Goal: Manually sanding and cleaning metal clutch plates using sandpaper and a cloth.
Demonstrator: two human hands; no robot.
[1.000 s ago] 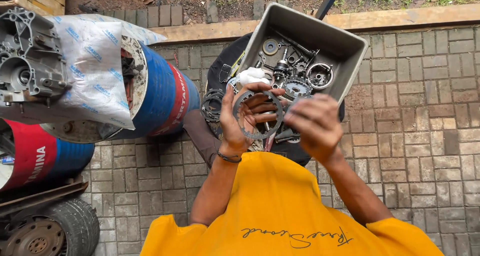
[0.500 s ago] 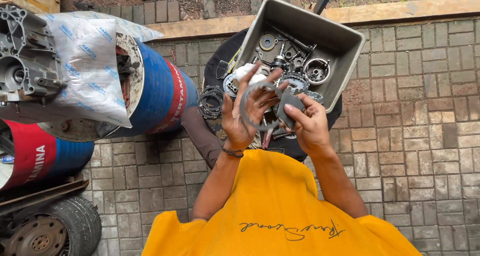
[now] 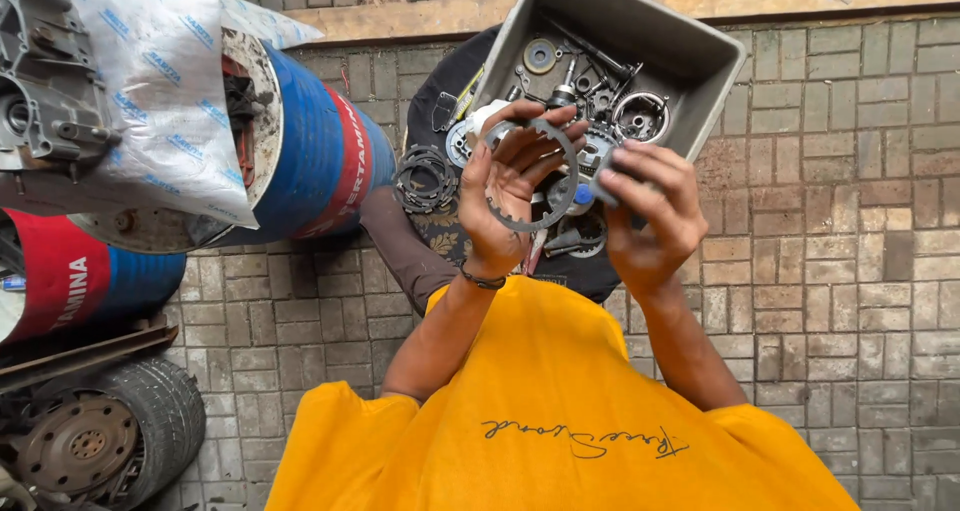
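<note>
The toothed metal ring [image 3: 535,176] sits at centre frame, just below the grey plastic tray [image 3: 700,56], held upright between both hands. It is a thin flat plate with a notched rim and an open centre, grey and dull.

Handling judgement: the ring is probably steel, so stiff and light for its span, and not fragile. An oil film is likely, which would make the flat faces slippery. The teeth give the better purchase. Take hold on the rim at two opposite points, or hook fingers through the open centre; avoid pinching the flat faces alone.

Hand state: the left hand [image 3: 505,196] is open-palmed with its fingers curled through and over the ring's upper left arc. The right hand [image 3: 650,211] pinches the ring's right edge between thumb and fingertips; whether it also holds a second small part cannot be told.

Surroundings: the tray in the upper centre holds loose gears, shafts and bearings [image 3: 640,116]. A stack of similar rings [image 3: 425,176] lies to the left on a dark mat [image 3: 600,276] over the brick paving [image 3: 850,221]. A blue and red drum [image 3: 320,151], covered by a white sack [image 3: 170,101], lies at the upper left. A tyre with rim [image 3: 90,436] occupies the lower left corner.
</note>
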